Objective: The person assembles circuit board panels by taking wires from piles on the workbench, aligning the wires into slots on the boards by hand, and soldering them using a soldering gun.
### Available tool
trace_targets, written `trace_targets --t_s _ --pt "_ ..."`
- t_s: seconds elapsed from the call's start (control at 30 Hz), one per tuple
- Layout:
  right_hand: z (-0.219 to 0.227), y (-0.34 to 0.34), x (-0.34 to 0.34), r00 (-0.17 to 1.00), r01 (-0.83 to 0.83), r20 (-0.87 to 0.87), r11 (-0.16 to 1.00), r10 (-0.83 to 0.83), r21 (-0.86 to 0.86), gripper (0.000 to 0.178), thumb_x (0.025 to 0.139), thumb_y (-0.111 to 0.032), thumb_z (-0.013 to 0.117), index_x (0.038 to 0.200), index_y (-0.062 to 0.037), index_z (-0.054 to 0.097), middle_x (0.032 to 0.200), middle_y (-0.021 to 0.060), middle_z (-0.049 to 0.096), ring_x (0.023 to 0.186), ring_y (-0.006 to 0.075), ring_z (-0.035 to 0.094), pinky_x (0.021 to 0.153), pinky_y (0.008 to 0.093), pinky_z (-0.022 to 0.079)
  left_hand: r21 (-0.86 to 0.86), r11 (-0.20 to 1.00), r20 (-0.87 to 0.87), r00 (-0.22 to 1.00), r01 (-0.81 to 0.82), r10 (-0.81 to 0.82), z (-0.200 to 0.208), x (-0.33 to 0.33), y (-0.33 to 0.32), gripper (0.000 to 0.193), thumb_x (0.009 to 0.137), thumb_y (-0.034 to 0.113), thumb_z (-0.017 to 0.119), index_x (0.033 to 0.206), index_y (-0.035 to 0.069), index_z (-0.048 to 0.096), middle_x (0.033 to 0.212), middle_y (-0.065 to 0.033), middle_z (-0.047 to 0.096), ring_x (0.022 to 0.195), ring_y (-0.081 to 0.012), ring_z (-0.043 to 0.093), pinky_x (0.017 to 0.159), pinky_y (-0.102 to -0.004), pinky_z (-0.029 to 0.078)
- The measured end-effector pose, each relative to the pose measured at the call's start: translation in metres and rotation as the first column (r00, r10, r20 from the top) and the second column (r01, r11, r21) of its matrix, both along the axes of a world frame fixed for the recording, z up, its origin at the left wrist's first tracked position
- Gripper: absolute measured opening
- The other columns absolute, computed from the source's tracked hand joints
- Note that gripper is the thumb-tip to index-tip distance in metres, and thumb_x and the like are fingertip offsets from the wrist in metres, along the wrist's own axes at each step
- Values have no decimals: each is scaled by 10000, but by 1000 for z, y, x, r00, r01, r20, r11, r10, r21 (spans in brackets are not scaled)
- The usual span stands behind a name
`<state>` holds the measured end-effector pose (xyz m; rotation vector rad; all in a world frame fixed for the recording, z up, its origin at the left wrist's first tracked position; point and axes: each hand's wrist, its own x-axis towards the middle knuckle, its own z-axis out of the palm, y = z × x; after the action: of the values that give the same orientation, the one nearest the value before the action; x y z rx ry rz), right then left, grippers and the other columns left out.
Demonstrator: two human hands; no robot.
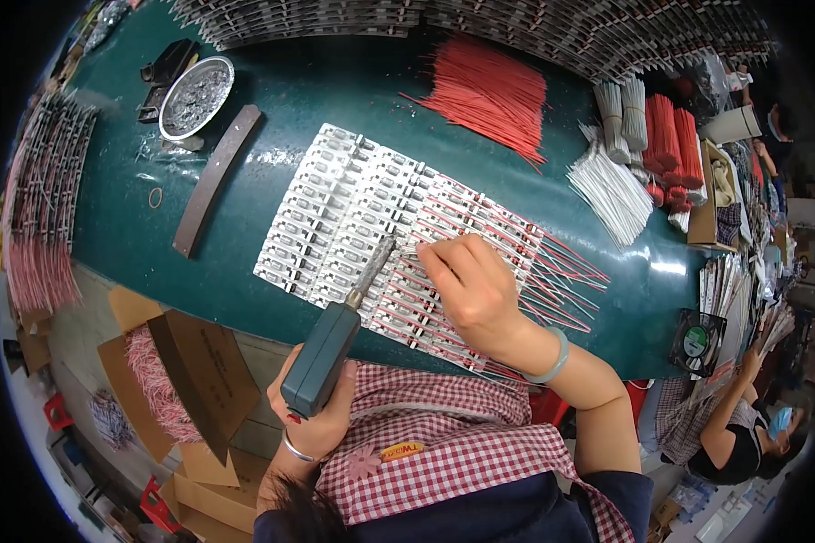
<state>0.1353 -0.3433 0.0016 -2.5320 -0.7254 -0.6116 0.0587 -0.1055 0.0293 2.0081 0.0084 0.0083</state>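
Observation:
My left hand point(312, 416) is wrapped round the grip of a dark green soldering gun point(321, 357). Its metal tip point(376, 267) reaches over a panel of small white plastic parts point(340, 213) laid out in rows. Close to that tip, my right hand point(471, 290) is closed in a pinch above the panel. What lies between its fingertips is too small to make out. Red and white wires point(561, 281) run from the panel's right-hand rows and stick out past its edge. The left-hand rows carry no wires.
On the green table point(272, 81) lie loose red wires point(489, 95), white wires point(611, 195) and bundled red wires point(663, 136). A metal bowl point(196, 98) and a curved brown strip point(217, 181) are at left. An open carton point(195, 380) stands below; another person point(733, 425) works at right.

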Motion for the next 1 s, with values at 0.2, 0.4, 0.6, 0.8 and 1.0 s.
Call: trace_targets --t_s 0.2,0.4,0.6,0.8,1.0 --pt "-1 2 -1 999 13 -41 1000 -12 21 388 673 50 650 1060 55 677 917 110 645 776 253 608 621 343 508 25 999 27 999 34 -35 0 1 1 200 809 -21 760 991 -62 688 906 -126 696 733 -199 687 658 -289 538" --pt "-3 1 -1 999 12 -40 1000 -13 -17 360 692 2 651 1046 63 675 922 105 624 810 246 593 639 336 516 -1 999 7 999 42 -42 -5 1 0 192 801 -26 765 974 -54 687 897 -125 690 725 -206 684 648 -293 532" --pt "-3 1 0 1000 8 -27 998 -9 -55 331 702 -49 643 1012 66 668 891 94 591 818 234 567 640 326 514 21 999 -28 999 36 -35 -5 1 -2 175 798 -23 768 948 -48 683 889 -129 688 713 -217 683 643 -294 530" --pt "-4 2 1 1000 5 -21 998 -7 -61 327 700 -52 638 1004 67 663 879 94 580 813 235 560 638 326 509 51 997 -13 999 53 -52 -2 -1 -1 156 794 -24 766 927 -50 690 883 -140 686 699 -229 684 630 -303 529" --pt "-4 2 0 1000 11 -24 998 -13 -59 334 696 -50 635 1006 72 662 882 97 579 815 239 561 645 328 506 14 1000 52 998 18 -19 -7 -6 4 196 786 -35 760 970 -67 700 899 -155 694 708 -250 692 640 -313 540"
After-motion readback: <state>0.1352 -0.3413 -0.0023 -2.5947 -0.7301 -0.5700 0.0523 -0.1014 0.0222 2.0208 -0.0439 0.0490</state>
